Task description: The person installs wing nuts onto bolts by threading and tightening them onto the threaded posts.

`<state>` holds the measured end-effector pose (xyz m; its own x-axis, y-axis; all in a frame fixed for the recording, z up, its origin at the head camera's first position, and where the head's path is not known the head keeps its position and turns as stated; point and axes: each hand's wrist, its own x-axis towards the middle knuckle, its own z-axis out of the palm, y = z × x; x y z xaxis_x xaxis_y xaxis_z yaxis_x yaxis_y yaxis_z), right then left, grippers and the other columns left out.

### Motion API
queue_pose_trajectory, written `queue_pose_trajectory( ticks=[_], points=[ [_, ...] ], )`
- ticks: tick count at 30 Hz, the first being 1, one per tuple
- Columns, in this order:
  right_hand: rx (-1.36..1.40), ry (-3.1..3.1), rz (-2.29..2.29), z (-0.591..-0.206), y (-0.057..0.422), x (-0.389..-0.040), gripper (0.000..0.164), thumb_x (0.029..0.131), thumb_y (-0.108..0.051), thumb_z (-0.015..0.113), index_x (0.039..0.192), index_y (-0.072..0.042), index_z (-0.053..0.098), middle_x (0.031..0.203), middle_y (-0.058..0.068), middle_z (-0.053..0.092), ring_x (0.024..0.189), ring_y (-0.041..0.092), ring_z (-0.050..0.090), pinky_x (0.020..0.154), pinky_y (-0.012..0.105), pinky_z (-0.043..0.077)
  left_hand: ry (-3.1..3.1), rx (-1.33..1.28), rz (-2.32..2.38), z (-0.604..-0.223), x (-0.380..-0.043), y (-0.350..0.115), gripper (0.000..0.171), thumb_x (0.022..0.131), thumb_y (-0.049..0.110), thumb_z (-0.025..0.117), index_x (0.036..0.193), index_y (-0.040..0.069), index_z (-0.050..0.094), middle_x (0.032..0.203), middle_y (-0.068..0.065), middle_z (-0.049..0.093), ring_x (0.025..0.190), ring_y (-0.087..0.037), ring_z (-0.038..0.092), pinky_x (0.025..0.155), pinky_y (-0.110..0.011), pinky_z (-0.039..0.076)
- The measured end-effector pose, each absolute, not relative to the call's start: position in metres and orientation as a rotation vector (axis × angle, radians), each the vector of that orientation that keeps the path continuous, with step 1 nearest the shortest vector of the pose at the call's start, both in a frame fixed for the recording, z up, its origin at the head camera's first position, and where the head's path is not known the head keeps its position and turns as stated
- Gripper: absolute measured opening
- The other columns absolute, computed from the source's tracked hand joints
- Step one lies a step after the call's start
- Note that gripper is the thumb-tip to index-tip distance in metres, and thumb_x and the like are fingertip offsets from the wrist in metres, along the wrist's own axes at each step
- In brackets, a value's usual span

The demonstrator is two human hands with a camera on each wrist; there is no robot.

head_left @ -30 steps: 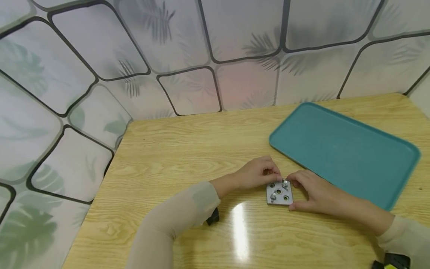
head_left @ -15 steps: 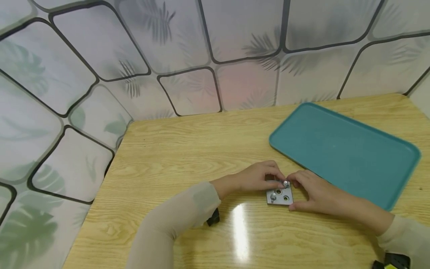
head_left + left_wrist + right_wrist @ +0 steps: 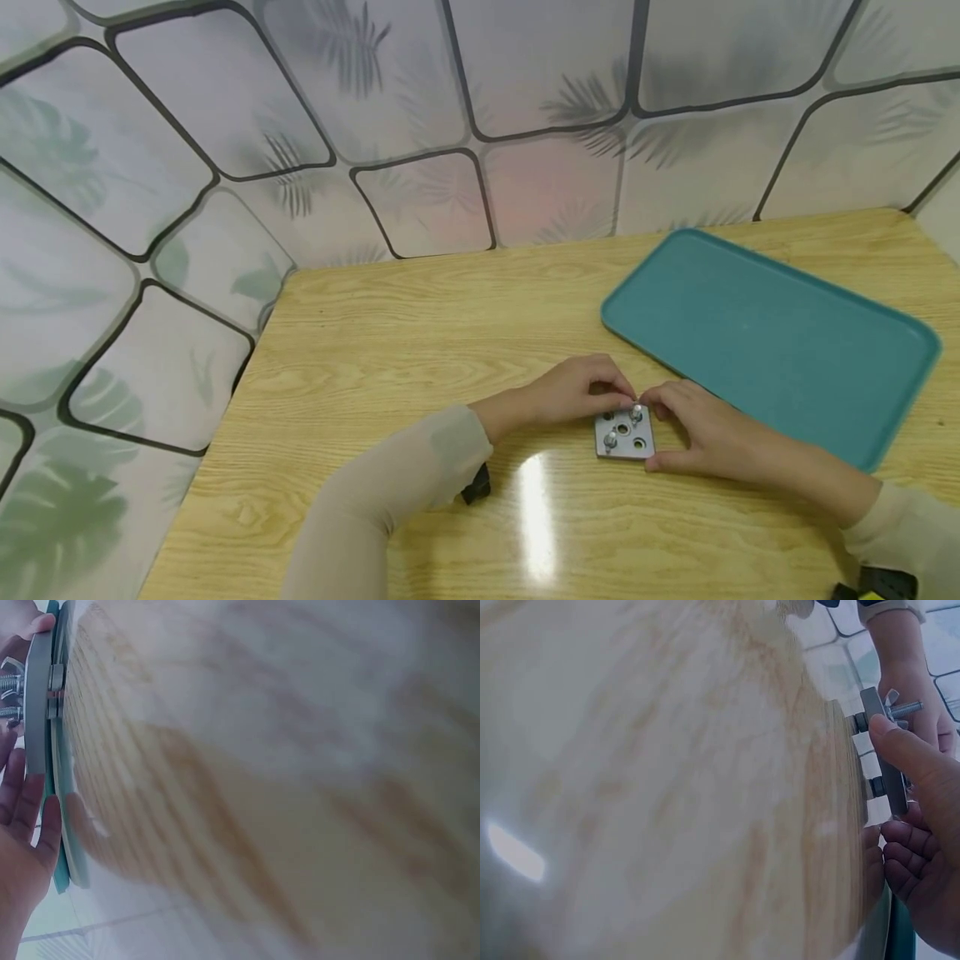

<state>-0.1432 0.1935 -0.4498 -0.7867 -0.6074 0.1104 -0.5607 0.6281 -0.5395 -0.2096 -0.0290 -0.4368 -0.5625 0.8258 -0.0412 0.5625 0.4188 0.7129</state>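
A small square metal plate (image 3: 624, 451) with several round holes lies on the table, two bolts standing up through it at opposite corners. Each bolt carries a wing nut; one (image 3: 611, 440) is at the near left, the other (image 3: 637, 412) at the far right. The left hand (image 3: 576, 388) reaches over the plate's far edge, thumb and forefinger pinching at the far-right wing nut. With the right hand (image 3: 701, 427) the person holds the plate's right side between thumb and fingers. Under the plate, bolt heads (image 3: 876, 787) show in the right wrist view.
A teal tray (image 3: 765, 333) lies behind and to the right, close to the right hand. The wood-grain table (image 3: 420, 350) ends at a patterned curtain (image 3: 555, 183) at the back and left. Black wrist devices (image 3: 477, 485) show under the sleeves.
The left hand's fingers come forward over the far-right bolt, then draw back slightly toward the plate's far edge. The right hand and the plate stay in place.
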Motion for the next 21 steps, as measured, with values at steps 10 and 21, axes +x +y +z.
queue_pose_trajectory(
  ticks=[10,21],
  points=[
    [-1.032,2.775,-0.882,-0.4511,0.194,-0.1439,0.061,0.073,-0.047,0.078,0.113,-0.007,0.055,0.093,-0.009,0.047,0.085,0.005,0.041,0.071,0.027,0.042,2.208,1.281,0.932,-0.4365,-0.2093,-0.0311,0.024,0.089,0.02,0.067,0.111,0.01,0.069,0.106,0.0,0.057,0.096,-0.005,0.05,0.085,-0.011,0.04],
    [-1.024,2.766,-0.892,-0.4526,0.1949,-0.1443,0.062,0.073,-0.046,0.078,0.113,-0.005,0.055,0.094,-0.008,0.049,0.085,0.004,0.042,0.071,0.027,0.043,2.326,1.158,0.941,-0.4365,-0.2094,-0.0303,0.009,0.09,0.024,0.067,0.091,0.015,0.067,0.096,0.006,0.055,0.09,0.0,0.049,0.081,-0.009,0.04]
  ],
)
